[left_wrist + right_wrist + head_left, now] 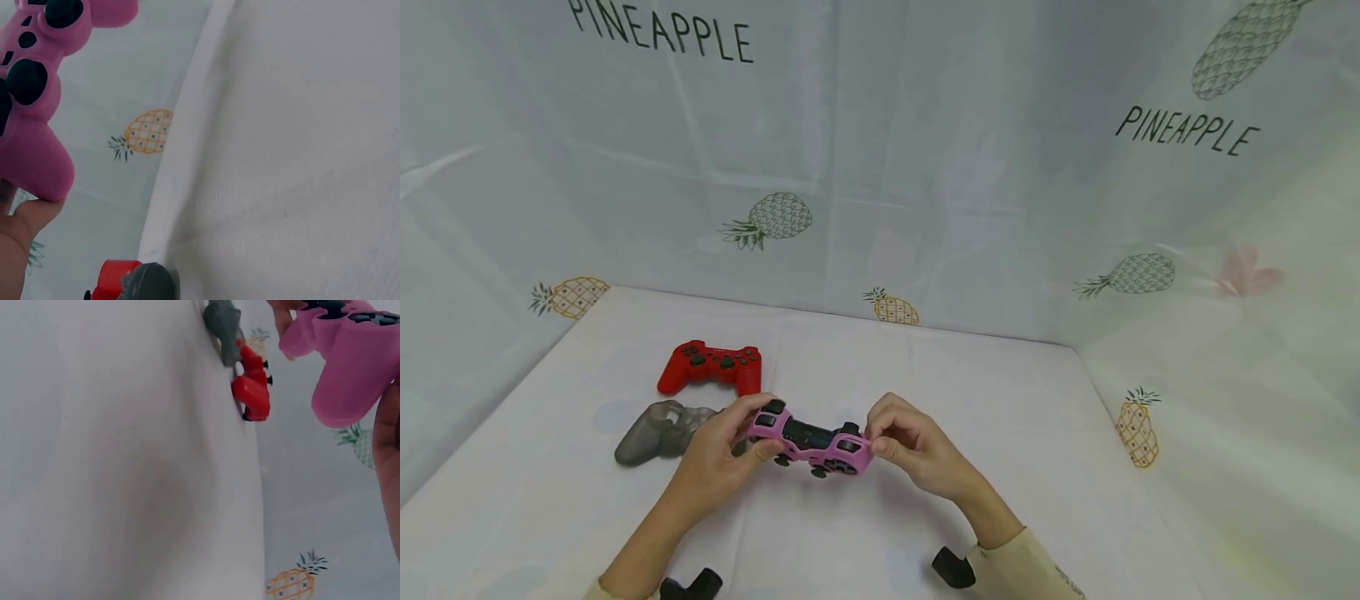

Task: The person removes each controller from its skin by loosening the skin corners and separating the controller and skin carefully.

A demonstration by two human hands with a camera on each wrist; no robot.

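A pink game controller with black buttons and sticks is held up over the white table, its shoulder-button edge facing up in the head view. My left hand grips its left end between thumb and fingers. At the other end, my right hand pinches the controller with thumb and curled fingers. The left wrist view shows the controller's face and one handle, with the thumb against the handle's end. From the right wrist, a rounded pink handle appears beside the right hand.
Left of the hands, a red game controller lies on the white tabletop. In front of it sits a grey game controller, partly hidden by my left hand. A pineapple-print cloth hangs behind and at the sides.
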